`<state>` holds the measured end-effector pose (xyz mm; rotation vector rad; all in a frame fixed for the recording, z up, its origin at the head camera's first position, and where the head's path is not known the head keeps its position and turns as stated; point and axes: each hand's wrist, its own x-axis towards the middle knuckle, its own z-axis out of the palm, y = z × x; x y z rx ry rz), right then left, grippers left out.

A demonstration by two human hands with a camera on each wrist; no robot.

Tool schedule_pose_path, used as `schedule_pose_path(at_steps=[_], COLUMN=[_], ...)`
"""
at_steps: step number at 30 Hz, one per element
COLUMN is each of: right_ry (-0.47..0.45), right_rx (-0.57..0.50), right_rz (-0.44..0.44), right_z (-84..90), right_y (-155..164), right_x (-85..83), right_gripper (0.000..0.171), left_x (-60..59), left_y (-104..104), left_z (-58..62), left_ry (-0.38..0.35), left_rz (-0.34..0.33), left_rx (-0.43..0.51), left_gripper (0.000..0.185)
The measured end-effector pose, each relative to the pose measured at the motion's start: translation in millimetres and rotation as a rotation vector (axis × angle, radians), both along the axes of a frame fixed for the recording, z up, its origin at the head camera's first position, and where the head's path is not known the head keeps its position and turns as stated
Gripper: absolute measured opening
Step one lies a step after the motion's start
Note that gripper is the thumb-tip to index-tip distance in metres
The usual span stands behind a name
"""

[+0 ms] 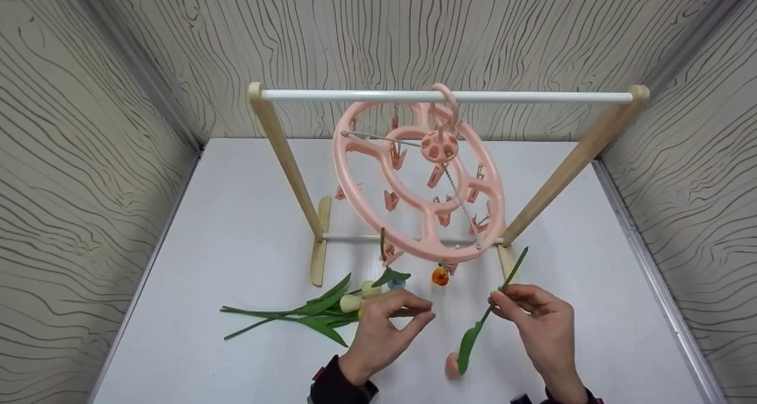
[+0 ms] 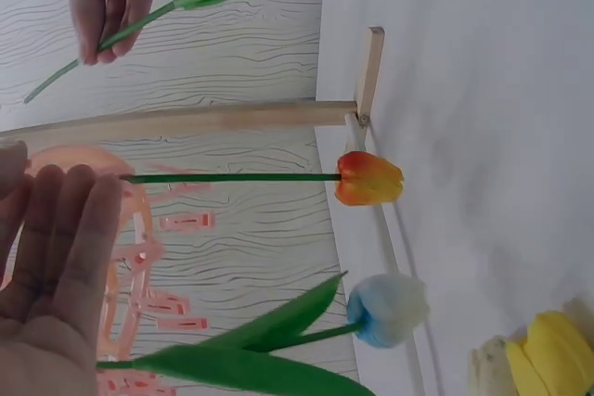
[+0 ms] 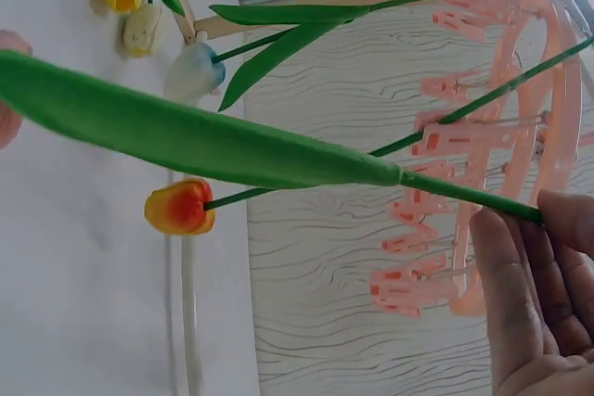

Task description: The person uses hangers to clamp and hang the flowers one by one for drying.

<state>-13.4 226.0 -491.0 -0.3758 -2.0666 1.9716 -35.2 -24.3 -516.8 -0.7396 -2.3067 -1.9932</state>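
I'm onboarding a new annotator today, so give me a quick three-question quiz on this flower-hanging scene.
1. True or false: the right hand pinches a green stem whose pink bloom hangs low, near the table.
2. Multiple choice: the round peg hanger is A) blue, B) pink, C) white.
3. Fill in: two tulips already hang head-down from the hanger's pegs, an orange tulip and a ____ one.

Key: 1 true. 2 B. 3 blue. For reference, the left hand holds nothing, and more tulips lie on the table beside it.

Wavy-lined walls (image 1: pixel 89 155), white tabletop (image 1: pixel 236 226)
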Motion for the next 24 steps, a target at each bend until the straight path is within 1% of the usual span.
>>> schedule_pose_path(at_steps=[3,5,7,10,12,15,19,21,24], right_ry=[0.059,0.093,0.109,0.13,0.154,0.218,0.299,0.317,0.318], right_rx=[-0.017,-0.014,0.02,0.129,0.19,0.256,0.278,0.278,0.282], right_rz=[0.05,0.068,0.072,0.066,0.069,0.087,0.113,0.124,0.133], right_z=[1.4,2.5,3.9,5.4,5.9,5.9,5.6,5.4,5.4], right_y=[-11,-18,-24,-34,-39,-45,-51,-54,-56], right_x=[1.9,3.2,4.3,5.0,4.9,3.9,2.3,1.9,1.6], right_gripper=[0.017,0.016,0.015,0.014,0.015,0.016,0.017,0.018,0.019], left_x=[-1.6,-2.7,-3.5,-3.8,-3.6,-3.3,-3.6,-3.7,-3.7], left_y=[8,13,17,21,23,26,27,27,27], left_z=[2.9,4.1,4.4,3.6,2.0,-0.8,-3.2,-3.2,-3.1], left_ry=[-0.003,-0.005,-0.013,-0.024,-0.023,0.004,0.04,0.033,-0.001], left_rz=[-0.028,-0.041,-0.052,-0.059,-0.057,-0.047,-0.026,-0.013,-0.004], left_rx=[0.005,0.007,0.006,-0.002,-0.002,0.004,0.024,0.033,0.045], left_gripper=[0.012,0.012,0.013,0.013,0.014,0.013,0.012,0.012,0.012])
